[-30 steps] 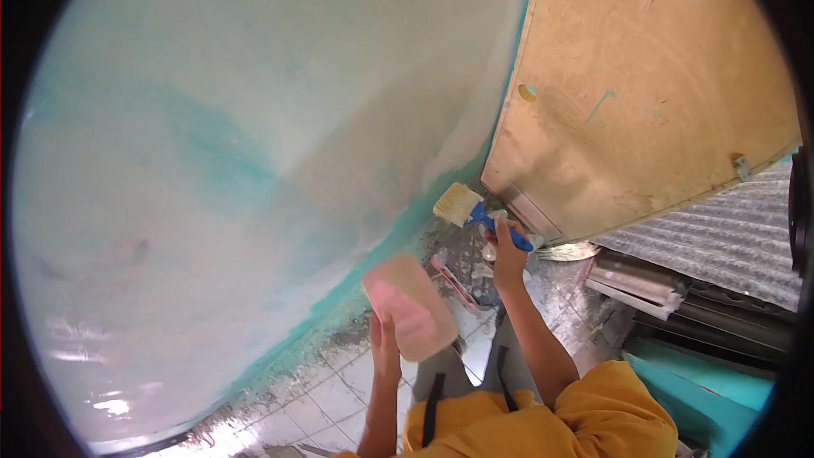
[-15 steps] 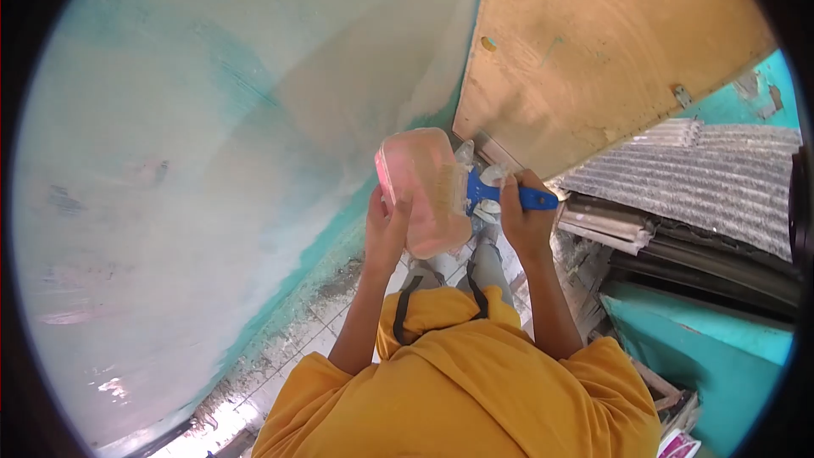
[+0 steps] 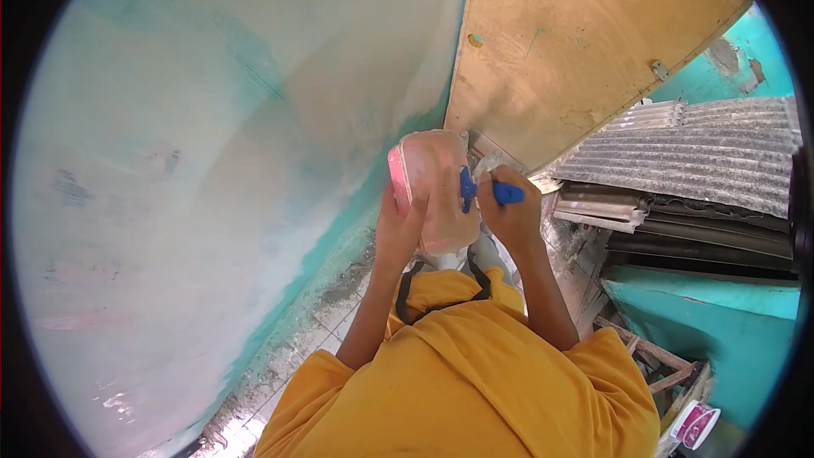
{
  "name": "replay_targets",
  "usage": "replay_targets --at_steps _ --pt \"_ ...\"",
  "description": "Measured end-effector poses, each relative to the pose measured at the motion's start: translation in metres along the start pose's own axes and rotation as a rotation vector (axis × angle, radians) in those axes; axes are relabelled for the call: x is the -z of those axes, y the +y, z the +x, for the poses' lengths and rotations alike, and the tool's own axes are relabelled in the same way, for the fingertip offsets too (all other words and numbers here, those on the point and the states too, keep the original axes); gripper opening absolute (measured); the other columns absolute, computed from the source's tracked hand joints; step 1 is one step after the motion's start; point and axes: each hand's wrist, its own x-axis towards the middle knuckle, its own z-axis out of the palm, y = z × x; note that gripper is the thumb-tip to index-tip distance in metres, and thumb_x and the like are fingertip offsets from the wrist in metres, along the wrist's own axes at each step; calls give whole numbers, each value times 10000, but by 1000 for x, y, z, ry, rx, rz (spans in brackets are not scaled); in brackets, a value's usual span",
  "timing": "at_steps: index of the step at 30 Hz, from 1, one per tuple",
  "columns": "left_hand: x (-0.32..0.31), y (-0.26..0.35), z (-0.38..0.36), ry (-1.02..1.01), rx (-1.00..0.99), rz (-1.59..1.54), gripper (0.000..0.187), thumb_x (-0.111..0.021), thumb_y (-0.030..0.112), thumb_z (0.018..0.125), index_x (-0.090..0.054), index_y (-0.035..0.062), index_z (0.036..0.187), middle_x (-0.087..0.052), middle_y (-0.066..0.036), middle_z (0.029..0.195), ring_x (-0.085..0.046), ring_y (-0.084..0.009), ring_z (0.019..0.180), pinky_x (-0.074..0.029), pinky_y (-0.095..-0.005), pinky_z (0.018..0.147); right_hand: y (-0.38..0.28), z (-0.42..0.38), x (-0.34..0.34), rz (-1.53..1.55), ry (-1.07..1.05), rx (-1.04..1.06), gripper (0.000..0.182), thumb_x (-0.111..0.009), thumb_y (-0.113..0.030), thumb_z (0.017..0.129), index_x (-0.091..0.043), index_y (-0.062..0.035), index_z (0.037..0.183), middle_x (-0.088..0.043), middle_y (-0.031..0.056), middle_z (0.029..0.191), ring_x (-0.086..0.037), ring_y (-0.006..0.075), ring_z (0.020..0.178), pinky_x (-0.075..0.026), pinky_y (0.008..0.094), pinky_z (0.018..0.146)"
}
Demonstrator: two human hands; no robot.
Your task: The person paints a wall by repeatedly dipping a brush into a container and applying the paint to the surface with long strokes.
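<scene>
My left hand (image 3: 400, 227) is closed round the near left side of a pink plastic tub (image 3: 397, 171), thumb over its edge. The tub has rounded corners and a pale pinkish inside. In my right hand (image 3: 515, 219) is a wide paintbrush (image 3: 507, 193), gripped by its blue handle. Its head reaches over the tub's right edge, and the bristles blend into the pale colour there. Both hands are in front of my yellow shirt, with the tub between them.
A wall (image 3: 186, 178) with whitish coating over turquoise fills the left. A wooden door panel (image 3: 585, 42) stands ahead. Stacked corrugated sheets (image 3: 695, 153) lie at the right above a turquoise box (image 3: 678, 314). A white-and-magenta container (image 3: 695, 426) sits low right.
My right hand has moved left with the brush, bringing its head farther over the tub. The tub and left hand have shifted slightly right in view, and the background has moved a little left.
</scene>
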Motion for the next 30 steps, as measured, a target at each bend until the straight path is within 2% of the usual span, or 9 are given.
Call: replay_targets --at_steps 8,15,16,20,22,25,27,29,30 --pt "2 -30 22 6 -13 -41 808 -630 553 935 -432 -78 1399 -602 -223 1255 -602 -287 1146 -478 -379 970 -1 11 19 66 170 -36 264 -650 -118 893 -491 -41 696 -500 151 613 -527 363 560 -426 433 530" --pt "-18 -4 33 -8 4 -113 799 -628 552 938 -436 -73 1398 -606 -199 1239 -600 -250 1130 -487 -367 945 22 41 38 110 269 -27 240 -627 -98 904 -521 -27 701 -517 156 600 -524 344 532 -413 397 506" --pt "-22 0 35 -1 9 -103 792 -627 547 941 -437 -71 1399 -608 -193 1234 -602 -240 1123 -492 -360 935 29 46 44 121 239 -78 242 -620 -110 921 -537 -18 713 -515 130 590 -516 264 507 -408 369 505" --pt "-47 11 50 43 25 -101 782 -622 538 949 -431 -69 1403 -626 -180 1189 -620 -222 1062 -512 -339 884 50 79 60 231 290 -167 250 -605 -121 944 -555 -9 726 -508 94 581 -482 167 508 -390 349 501" --pt "-59 11 60 73 21 -94 777 -618 536 953 -430 -67 1405 -629 -172 1173 -624 -217 1035 -514 -333 871 69 92 68 302 283 -234 274 -538 -143 1000 -617 2 782 -566 43 603 -520 113 524 -388 298 498" --pt "-76 25 64 85 39 -157 767 -612 533 960 -427 -60 1410 -630 -157 1158 -621 -203 1013 -514 -325 860 118 111 68 245 318 -202 289 -536 -166 1008 -615 -6 781 -543 14 609 -499 87 524 -358 277 486" --pt "-87 27 67 77 54 -226 762 -610 531 963 -425 -56 1414 -626 -151 1159 -615 -194 1017 -511 -323 863 150 123 61 295 305 -286 294 -544 -202 1019 -617 -15 803 -566 25 630 -517 86 533 -392 258 495" --pt "-96 22 72 128 77 -259 731 -596 519 976 -434 -45 1411 -611 -142 1183 -597 -177 1058 -496 -314 892 173 137 50 622 355 -494 337 -558 -256 1021 -599 -9 795 -562 23 617 -542 94 564 -414 262 506" --pt "-99 20 73 137 89 -251 731 -596 519 976 -434 -45 1411 -611 -142 1183 -597 -177 1058 -496 -314 892 197 140 41 623 294 -510 345 -557 -289 1025 -630 1 852 -622 49 688 -603 105 623 -471 251 530"
